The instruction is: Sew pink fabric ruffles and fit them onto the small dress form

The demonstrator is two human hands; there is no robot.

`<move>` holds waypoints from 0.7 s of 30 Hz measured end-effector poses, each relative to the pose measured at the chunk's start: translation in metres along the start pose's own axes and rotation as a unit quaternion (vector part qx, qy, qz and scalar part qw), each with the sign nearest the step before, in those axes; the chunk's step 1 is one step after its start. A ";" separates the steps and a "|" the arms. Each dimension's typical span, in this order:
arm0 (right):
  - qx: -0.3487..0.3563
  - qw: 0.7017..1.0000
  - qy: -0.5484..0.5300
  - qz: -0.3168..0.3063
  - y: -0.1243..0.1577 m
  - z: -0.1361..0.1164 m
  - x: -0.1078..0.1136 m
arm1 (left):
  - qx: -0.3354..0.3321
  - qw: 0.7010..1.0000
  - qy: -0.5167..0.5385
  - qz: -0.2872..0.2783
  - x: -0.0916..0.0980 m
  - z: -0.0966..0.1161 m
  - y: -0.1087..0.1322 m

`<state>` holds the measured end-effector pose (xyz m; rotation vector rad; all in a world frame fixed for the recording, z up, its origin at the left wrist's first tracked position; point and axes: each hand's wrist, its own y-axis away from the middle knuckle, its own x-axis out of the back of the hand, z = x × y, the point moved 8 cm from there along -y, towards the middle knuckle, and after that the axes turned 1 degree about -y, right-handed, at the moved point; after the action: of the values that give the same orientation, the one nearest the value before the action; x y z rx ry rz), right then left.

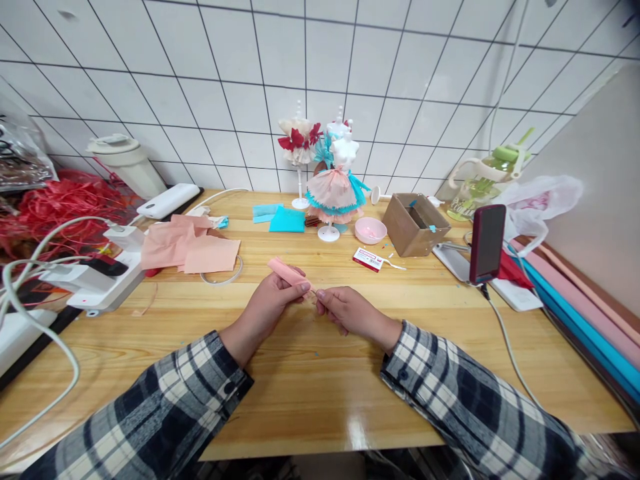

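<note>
My left hand [273, 297] is closed round a folded strip of peach crepe paper [289, 272] above the middle of the wooden table [320, 393]. Close to its right, my right hand [345, 308] pinches something thin at the strip's lower right end; it is too small to make out. Behind the hands stands a small white dress form [345, 150] in a peach and turquoise paper skirt [333, 190]. Peach paper sheets [213, 256] lie to the left.
A pink bowl [371, 231], a cardboard box [413, 233] and a red-white card [367, 259] are behind my right hand. A phone [487, 243] stands at the right. Power strip [117, 283], cables and red shredded paper [65, 207] fill the left. Turquoise paper [287, 220] lies at the back.
</note>
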<state>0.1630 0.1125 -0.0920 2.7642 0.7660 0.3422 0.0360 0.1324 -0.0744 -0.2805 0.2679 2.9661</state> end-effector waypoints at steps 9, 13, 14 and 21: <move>0.003 1.000 0.001 0.008 -0.003 0.003 0.001 | 0.001 1.000 0.008 -0.009 0.000 -0.002 0.000; 0.000 1.000 0.008 0.008 -0.002 0.002 0.001 | 0.003 1.000 0.008 -0.007 0.000 -0.002 -0.001; -0.002 1.000 0.008 0.008 -0.002 0.002 0.002 | 0.005 1.000 0.012 -0.007 0.001 -0.002 -0.002; 0.008 1.000 0.000 0.030 0.000 -0.001 0.006 | 0.022 0.999 0.046 0.021 0.006 -0.006 -0.002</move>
<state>0.1672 0.1159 -0.0905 2.8066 0.6903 0.3480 0.0316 0.1339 -0.0817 -0.4103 0.3532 2.9879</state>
